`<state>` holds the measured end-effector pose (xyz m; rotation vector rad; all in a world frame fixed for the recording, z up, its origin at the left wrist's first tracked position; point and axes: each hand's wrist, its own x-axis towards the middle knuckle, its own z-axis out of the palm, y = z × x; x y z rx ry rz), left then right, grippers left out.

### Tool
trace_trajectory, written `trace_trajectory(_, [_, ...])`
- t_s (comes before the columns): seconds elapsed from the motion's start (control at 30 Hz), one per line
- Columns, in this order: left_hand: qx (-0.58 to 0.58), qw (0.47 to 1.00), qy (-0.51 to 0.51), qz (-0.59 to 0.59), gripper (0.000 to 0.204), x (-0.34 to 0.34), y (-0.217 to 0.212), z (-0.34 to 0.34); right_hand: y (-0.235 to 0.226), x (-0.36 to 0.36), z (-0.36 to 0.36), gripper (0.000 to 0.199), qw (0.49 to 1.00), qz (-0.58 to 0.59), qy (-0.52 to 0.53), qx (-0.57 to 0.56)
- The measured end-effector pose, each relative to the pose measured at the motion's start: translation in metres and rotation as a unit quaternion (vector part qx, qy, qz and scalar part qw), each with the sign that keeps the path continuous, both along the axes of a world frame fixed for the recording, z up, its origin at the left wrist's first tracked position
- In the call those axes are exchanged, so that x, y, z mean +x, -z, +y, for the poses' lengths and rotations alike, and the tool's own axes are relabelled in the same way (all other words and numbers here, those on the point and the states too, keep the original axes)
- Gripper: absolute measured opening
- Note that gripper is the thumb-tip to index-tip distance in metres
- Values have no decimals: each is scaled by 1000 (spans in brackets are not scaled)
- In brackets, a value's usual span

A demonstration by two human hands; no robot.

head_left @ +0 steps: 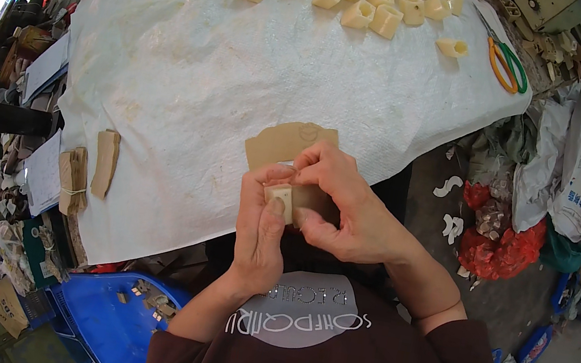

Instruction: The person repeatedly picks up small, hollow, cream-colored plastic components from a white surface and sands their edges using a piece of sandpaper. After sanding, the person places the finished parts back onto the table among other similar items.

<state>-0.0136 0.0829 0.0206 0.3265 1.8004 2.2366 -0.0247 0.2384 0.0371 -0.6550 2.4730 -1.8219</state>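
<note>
Cream-coloured piece [281, 192] is up in both hands, around the near edge of the tabletop [192, 80]. Left hand [257, 241] has a narrow grip on it, thumb flat against it; right hand [348, 216] works right beside, though can't tell if its fingertips actually pinch anything. For neat work, probably keep that left thumb firm and let the right do the fine stuff gently. Brown sheet [274, 143] behind looks flat and papery; pale tubes [358, 14] look chunky, smooth, slant-cut, sitting on crinkly white covering.
</note>
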Motion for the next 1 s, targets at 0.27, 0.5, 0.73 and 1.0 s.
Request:
trace_trajectory(0.27, [114, 989, -43, -86, 39, -7, -12, 5, 0, 1, -4, 63, 999, -14, -4, 35])
trace_trajectory(0.5, [55, 994, -28, -95, 42, -14, -10, -7, -5, -4, -2, 63, 987, 119, 94, 55])
trace_trajectory(0.73, [82, 992, -98, 22, 35, -22, -2, -9, 21, 32, -18, 39, 995, 82, 30, 36])
trace_trajectory(1.0, [108, 992, -58, -25, 43, -13, -9, -10, 28, 11, -21, 42, 839, -231, 24, -493])
